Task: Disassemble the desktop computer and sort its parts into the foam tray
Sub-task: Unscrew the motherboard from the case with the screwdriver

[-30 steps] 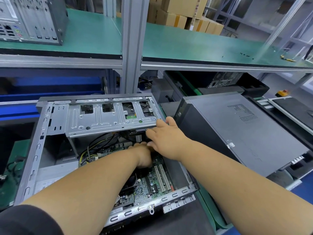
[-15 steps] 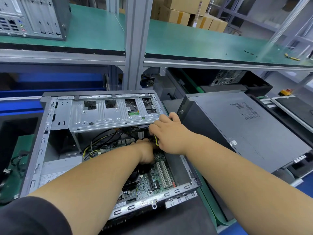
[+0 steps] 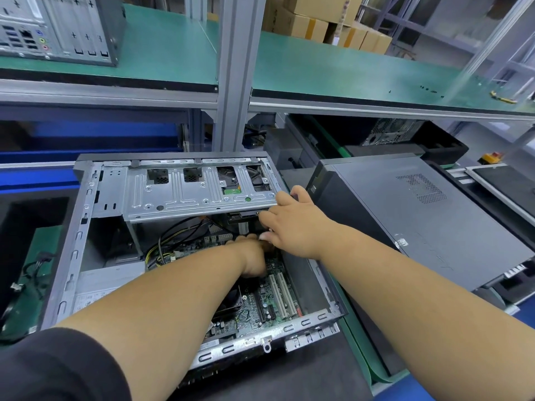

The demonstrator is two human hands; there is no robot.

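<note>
The open computer case (image 3: 185,256) lay flat on the counter. Both hands reached in under the metal drive cage (image 3: 199,192). The left hand (image 3: 254,259) and right hand (image 3: 292,224) were curled, but their grip was hidden. Probably they were unplugging a cable; a gentle pull should come next.

Both hands reach into the open computer case (image 3: 66,250): the left hand (image 3: 254,257) is down over the motherboard (image 3: 269,302), the right hand (image 3: 295,224) at the drive cage's (image 3: 197,192) right corner. A closed black tower (image 3: 419,215) lies just beside the case, and cardboard boxes (image 3: 318,21) sit on the green shelf (image 3: 333,68) above.
</note>
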